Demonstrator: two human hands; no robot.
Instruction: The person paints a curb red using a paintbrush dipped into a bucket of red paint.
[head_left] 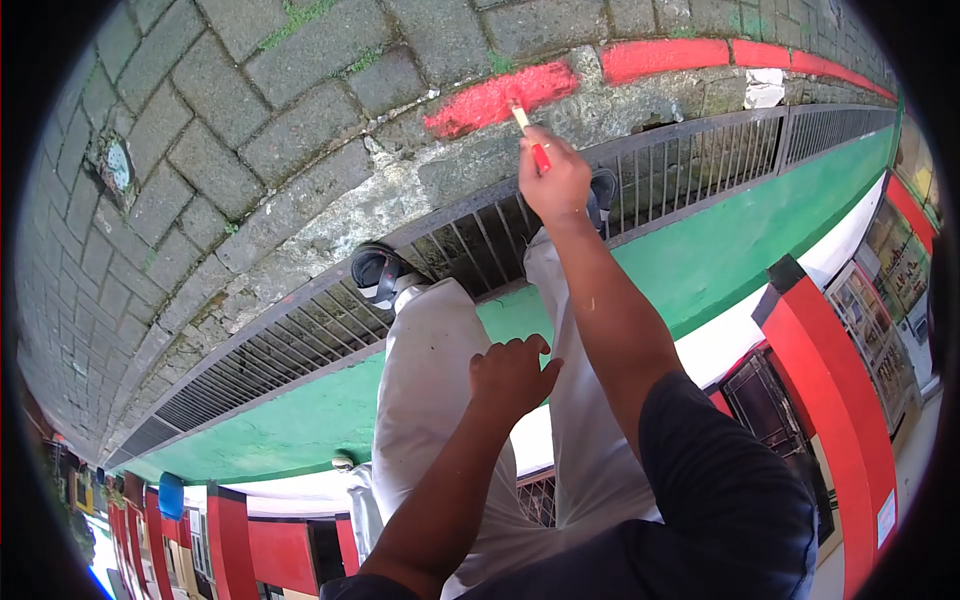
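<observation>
My right hand [556, 178] is closed around a paintbrush [520, 117] with a pale shaft and a red handle end. The brush tip touches a wet-looking patch of red paint [470, 108] on a kerb stone. That patch has uneven edges, and bare grey stone shows around it. Over my light trousers [430, 370], near the knee, my left hand [515, 377] holds nothing; its fingers are slightly bent and the thumb stands apart.
More red-painted kerb stones [665, 58] run to the right. A metal drain grate [690, 165] lies between the kerb and a green strip [740, 225]. My sandalled foot [378, 272] is beside the grate. Grey paving [220, 90] spreads beyond. A whitish piece [765, 88] lies by the kerb.
</observation>
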